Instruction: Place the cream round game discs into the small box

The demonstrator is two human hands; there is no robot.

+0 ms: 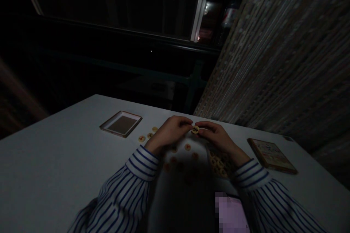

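Note:
Between the fingertips of both hands is a round wooden Chinese chess piece with a dark character on its face, raised a little over the far side of the table. My right hand pinches it from the right. The fingertips of my left hand are closed at its left edge. Loose pieces such as a red-marked Chinese chess piece lie below my hands in shadow. Several more, among them another red-marked piece, lie left of my left hand. A heap of pieces sits partly hidden under my right forearm.
An open shallow box tray stands on the white table at the left. A flat box lid with a picture lies at the right. A lit phone is near the front edge. A bead curtain hangs behind.

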